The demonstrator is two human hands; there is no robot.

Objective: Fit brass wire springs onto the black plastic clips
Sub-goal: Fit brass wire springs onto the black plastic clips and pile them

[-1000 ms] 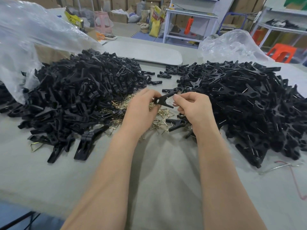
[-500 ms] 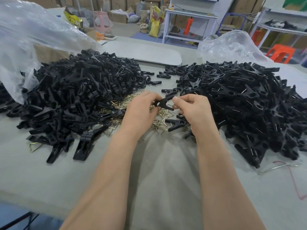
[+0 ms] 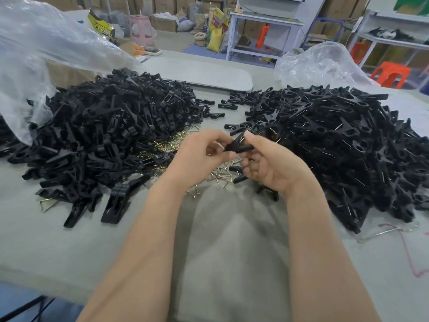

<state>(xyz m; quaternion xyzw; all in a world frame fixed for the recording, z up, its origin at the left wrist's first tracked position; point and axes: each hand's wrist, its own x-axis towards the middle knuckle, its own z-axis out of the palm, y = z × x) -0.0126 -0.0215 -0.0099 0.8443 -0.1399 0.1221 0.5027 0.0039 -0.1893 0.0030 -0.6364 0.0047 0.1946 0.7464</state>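
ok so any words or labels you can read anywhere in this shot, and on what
Nothing reads clearly.
On the yellow and black bag at the back: bold lettering, too blurred to read.
On the yellow sack on the floor: red print, too small to read.

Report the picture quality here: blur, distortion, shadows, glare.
Head view: wide-angle stretch enlarges the forearms; a soft shadow falls on the table between them; the held clip looks slightly soft; the plastic bag at left glares pale.
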